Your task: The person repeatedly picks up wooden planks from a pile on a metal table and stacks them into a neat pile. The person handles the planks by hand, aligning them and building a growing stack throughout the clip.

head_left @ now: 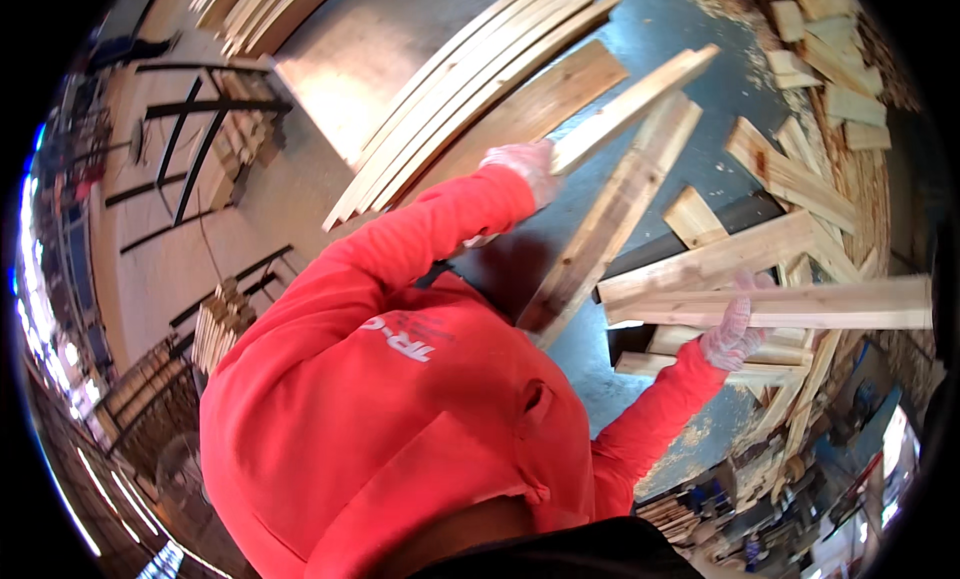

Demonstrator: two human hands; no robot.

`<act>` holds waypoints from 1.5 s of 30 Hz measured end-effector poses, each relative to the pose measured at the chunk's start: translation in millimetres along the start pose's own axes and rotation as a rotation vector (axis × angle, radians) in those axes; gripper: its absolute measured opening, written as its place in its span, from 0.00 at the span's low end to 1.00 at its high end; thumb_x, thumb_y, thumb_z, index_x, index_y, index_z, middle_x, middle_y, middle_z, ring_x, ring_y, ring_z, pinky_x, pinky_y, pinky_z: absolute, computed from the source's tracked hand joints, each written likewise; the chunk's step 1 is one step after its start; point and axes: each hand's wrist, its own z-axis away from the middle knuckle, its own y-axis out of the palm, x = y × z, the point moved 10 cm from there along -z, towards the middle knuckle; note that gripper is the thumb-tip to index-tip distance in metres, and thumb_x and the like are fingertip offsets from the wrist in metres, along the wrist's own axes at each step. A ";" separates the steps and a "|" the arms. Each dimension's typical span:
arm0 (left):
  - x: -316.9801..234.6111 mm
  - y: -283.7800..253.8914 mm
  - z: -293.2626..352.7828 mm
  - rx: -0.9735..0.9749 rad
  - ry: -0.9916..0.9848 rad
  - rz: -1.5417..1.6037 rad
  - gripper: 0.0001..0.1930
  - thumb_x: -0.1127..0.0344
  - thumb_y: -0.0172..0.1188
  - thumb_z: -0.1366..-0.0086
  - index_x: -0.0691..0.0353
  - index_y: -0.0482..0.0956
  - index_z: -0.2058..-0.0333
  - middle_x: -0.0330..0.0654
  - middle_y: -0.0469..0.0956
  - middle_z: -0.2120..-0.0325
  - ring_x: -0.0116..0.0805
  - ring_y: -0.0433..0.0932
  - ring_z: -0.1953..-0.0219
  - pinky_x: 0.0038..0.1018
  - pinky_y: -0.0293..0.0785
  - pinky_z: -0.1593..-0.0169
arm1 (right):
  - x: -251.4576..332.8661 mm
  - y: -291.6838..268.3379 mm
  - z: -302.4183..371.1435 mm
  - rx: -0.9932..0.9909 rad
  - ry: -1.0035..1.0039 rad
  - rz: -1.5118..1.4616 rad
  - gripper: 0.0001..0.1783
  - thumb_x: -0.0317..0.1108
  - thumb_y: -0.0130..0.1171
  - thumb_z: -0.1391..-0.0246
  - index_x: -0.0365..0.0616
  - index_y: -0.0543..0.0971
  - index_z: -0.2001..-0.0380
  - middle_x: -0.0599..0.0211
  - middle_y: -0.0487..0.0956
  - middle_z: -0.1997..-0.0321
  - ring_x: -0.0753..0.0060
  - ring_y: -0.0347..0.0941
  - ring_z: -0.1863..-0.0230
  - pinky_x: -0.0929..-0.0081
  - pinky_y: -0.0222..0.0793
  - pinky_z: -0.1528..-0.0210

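Note:
At the upper middle, my left hand (525, 171), in a pale glove, is closed round the near end of a light wooden board (635, 109) that points away to the upper right. My right hand (732, 334), gloved too, grips another wooden board (830, 305) lying crosswise at the right, with fingers showing above and below it. Between the hands a wider, darker-grained plank (615, 214) slants over the blue-grey surface. Both sleeves are red. Part of each hand's grip is hidden behind its board.
A row of long boards (470, 89) lies beyond my left hand. Several short offcuts (790, 179) pile up at the right, over a dark bin edge (735, 219), with wood shavings around. Black metal racks (190, 149) and stacked wood (222, 319) stand at the left.

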 end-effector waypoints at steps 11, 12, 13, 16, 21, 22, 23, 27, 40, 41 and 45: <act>32.6 11.7 41.8 -0.080 0.359 -0.042 0.32 0.44 0.55 0.39 0.60 0.65 0.43 0.59 0.73 0.51 0.56 0.72 0.48 0.45 0.70 0.49 | -81.1 257.0 97.1 0.110 0.472 0.235 0.67 0.48 0.76 0.68 0.35 0.46 0.32 0.42 0.67 0.38 0.51 0.67 0.39 0.65 0.61 0.36; 43.2 -5.5 42.6 -0.269 0.304 -0.185 0.35 0.44 0.57 0.41 0.58 0.62 0.40 0.60 0.69 0.46 0.56 0.70 0.44 0.46 0.69 0.47 | -76.3 255.5 98.1 0.136 0.519 0.277 0.67 0.49 0.76 0.70 0.35 0.47 0.32 0.41 0.66 0.38 0.50 0.66 0.38 0.65 0.60 0.36; 64.9 8.9 37.7 -0.327 0.228 -0.356 0.38 0.46 0.59 0.42 0.56 0.57 0.37 0.60 0.63 0.42 0.57 0.65 0.41 0.47 0.67 0.45 | -73.3 251.3 97.6 0.111 0.474 0.307 0.67 0.48 0.76 0.69 0.35 0.47 0.32 0.41 0.66 0.38 0.50 0.66 0.38 0.65 0.60 0.36; 86.6 39.9 12.2 -0.276 0.167 -0.581 0.44 0.48 0.61 0.43 0.53 0.47 0.33 0.61 0.50 0.35 0.61 0.57 0.36 0.51 0.64 0.41 | -127.7 243.9 107.5 0.035 0.550 -0.004 0.61 0.43 0.73 0.64 0.37 0.48 0.32 0.44 0.67 0.39 0.53 0.66 0.39 0.66 0.61 0.37; 78.2 21.6 1.4 0.015 -0.040 -0.454 0.42 0.61 0.53 0.37 0.49 0.36 0.31 0.66 0.49 0.35 0.64 0.56 0.35 0.56 0.59 0.38 | -76.1 267.4 111.8 -0.011 0.546 -0.086 0.49 0.35 0.72 0.61 0.38 0.57 0.37 0.56 0.70 0.43 0.62 0.68 0.45 0.68 0.67 0.43; 83.6 7.8 -4.0 -0.142 0.101 -0.348 0.39 0.62 0.55 0.39 0.51 0.45 0.32 0.60 0.64 0.40 0.56 0.68 0.40 0.50 0.64 0.40 | -62.9 278.4 110.5 -0.003 0.519 -0.069 0.50 0.36 0.72 0.60 0.38 0.56 0.36 0.54 0.69 0.42 0.60 0.68 0.44 0.68 0.66 0.42; 82.5 -13.9 0.2 -0.231 0.209 -0.268 0.36 0.62 0.56 0.39 0.54 0.51 0.33 0.55 0.71 0.46 0.53 0.73 0.45 0.45 0.67 0.42 | -55.2 287.3 111.0 -0.006 0.500 -0.046 0.52 0.38 0.72 0.60 0.38 0.54 0.35 0.52 0.69 0.41 0.59 0.67 0.43 0.67 0.66 0.41; 68.9 -165.6 46.0 -0.862 0.692 0.243 0.26 0.65 0.64 0.41 0.67 0.70 0.45 0.54 0.74 0.49 0.40 0.78 0.51 0.33 0.76 0.49 | -34.4 332.1 111.1 0.032 0.428 0.002 0.61 0.46 0.71 0.59 0.37 0.43 0.31 0.36 0.58 0.33 0.42 0.58 0.34 0.64 0.55 0.33; 74.5 -185.1 -159.9 -0.295 0.669 -0.038 0.27 0.45 0.49 0.38 0.64 0.75 0.53 0.60 0.75 0.56 0.59 0.72 0.51 0.42 0.66 0.45 | -56.9 353.0 -53.7 0.089 0.117 0.453 0.39 0.55 0.53 0.41 0.33 0.63 0.39 0.37 0.65 0.37 0.42 0.57 0.33 0.56 0.55 0.33; 64.3 -160.2 -191.1 -0.251 0.643 -0.115 0.28 0.42 0.51 0.39 0.64 0.76 0.56 0.58 0.75 0.55 0.58 0.72 0.51 0.43 0.65 0.45 | -55.4 373.9 -57.1 0.148 0.384 0.121 0.40 0.57 0.53 0.42 0.35 0.63 0.38 0.40 0.66 0.37 0.46 0.59 0.34 0.57 0.57 0.34; 41.6 -124.2 -201.5 0.180 0.582 0.788 0.44 0.43 0.58 0.39 0.67 0.54 0.34 0.49 0.68 0.42 0.36 0.65 0.40 0.30 0.59 0.37 | -47.1 392.6 -37.0 0.029 0.667 -0.928 0.45 0.65 0.52 0.45 0.43 0.60 0.35 0.50 0.66 0.36 0.58 0.62 0.36 0.61 0.64 0.37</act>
